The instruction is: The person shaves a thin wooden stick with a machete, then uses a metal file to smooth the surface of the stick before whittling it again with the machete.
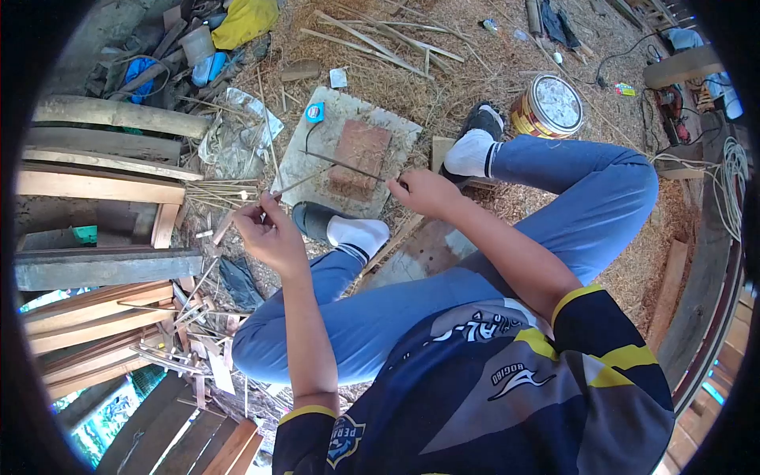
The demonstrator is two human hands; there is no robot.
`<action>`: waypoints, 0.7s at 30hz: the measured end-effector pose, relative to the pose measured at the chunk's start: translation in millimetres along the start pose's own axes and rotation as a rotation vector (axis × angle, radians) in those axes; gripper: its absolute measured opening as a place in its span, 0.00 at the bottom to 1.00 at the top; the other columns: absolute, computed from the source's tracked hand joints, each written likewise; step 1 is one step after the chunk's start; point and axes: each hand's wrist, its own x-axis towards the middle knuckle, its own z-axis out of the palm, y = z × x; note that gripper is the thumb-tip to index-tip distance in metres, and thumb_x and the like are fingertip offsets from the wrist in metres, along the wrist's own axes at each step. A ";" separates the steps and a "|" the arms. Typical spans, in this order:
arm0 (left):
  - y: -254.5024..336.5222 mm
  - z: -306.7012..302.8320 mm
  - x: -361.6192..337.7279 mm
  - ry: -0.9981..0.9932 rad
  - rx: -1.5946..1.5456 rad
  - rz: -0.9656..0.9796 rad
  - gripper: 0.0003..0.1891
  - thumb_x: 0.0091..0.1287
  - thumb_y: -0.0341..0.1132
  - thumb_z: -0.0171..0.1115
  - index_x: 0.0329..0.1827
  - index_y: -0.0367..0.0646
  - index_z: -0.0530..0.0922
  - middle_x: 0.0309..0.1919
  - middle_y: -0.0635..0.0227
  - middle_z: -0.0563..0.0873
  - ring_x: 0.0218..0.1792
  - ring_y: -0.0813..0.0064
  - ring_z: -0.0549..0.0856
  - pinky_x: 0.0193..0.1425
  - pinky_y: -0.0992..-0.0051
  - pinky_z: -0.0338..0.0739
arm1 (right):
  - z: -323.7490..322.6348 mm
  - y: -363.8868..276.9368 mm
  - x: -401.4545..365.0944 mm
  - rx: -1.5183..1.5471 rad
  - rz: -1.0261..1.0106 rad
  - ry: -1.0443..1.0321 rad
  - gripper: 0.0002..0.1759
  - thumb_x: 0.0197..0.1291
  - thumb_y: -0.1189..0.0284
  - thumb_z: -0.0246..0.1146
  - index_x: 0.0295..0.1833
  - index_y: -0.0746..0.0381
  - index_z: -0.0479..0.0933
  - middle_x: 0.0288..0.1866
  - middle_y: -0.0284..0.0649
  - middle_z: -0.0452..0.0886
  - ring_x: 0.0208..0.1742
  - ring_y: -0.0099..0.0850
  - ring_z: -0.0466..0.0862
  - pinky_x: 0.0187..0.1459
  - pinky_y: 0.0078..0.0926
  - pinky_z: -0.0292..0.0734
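My left hand is closed in a pinch on one end of a thin wooden stick, which points up and right over a pale slab. My right hand grips the near end of a dark, narrow blade-like tool, whose far end reaches left past the stick. The tool and the stick cross or nearly cross above the slab. Under them lies a reddish flat block on the pale slab. A blue tape measure rests at the slab's upper left, with a dark curved strip below it.
My feet in sandals flank the slab. A paint can stands beyond my right foot. Stacked planks line the left side, with thin sticks near my left hand. Wires and a red power tool are at the right.
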 end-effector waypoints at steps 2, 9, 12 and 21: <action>0.6 -1.0 4.1 -0.018 0.048 0.007 0.14 0.80 0.33 0.69 0.40 0.35 0.73 0.30 0.61 0.83 0.28 0.76 0.85 0.33 0.72 0.82 | 7.5 9.8 16.3 -0.018 0.046 -0.009 0.38 0.78 0.42 0.51 0.55 0.68 0.88 0.54 0.59 0.90 0.57 0.58 0.90 0.62 0.55 0.83; 1.2 -0.9 3.4 -0.061 -0.309 -0.169 0.09 0.82 0.31 0.65 0.48 0.31 0.79 0.37 0.58 0.87 0.39 0.74 0.90 0.44 0.75 0.86 | 12.1 34.0 31.0 0.000 0.184 0.002 0.40 0.78 0.42 0.49 0.54 0.69 0.89 0.56 0.63 0.89 0.60 0.59 0.89 0.65 0.55 0.81; 0.6 -0.2 7.2 -0.080 -0.313 -0.147 0.09 0.83 0.30 0.64 0.52 0.30 0.83 0.39 0.58 0.87 0.40 0.74 0.89 0.44 0.75 0.85 | 16.8 28.1 38.3 0.020 0.125 0.018 0.40 0.78 0.42 0.49 0.53 0.69 0.89 0.54 0.64 0.89 0.59 0.59 0.89 0.65 0.56 0.82; -11.6 -2.0 4.5 -0.092 -0.157 -0.013 0.09 0.83 0.29 0.63 0.48 0.30 0.85 0.39 0.60 0.87 0.41 0.71 0.90 0.43 0.74 0.87 | 17.1 -41.4 0.3 0.191 -0.121 0.099 0.35 0.78 0.43 0.53 0.49 0.65 0.89 0.43 0.61 0.90 0.47 0.61 0.90 0.54 0.57 0.84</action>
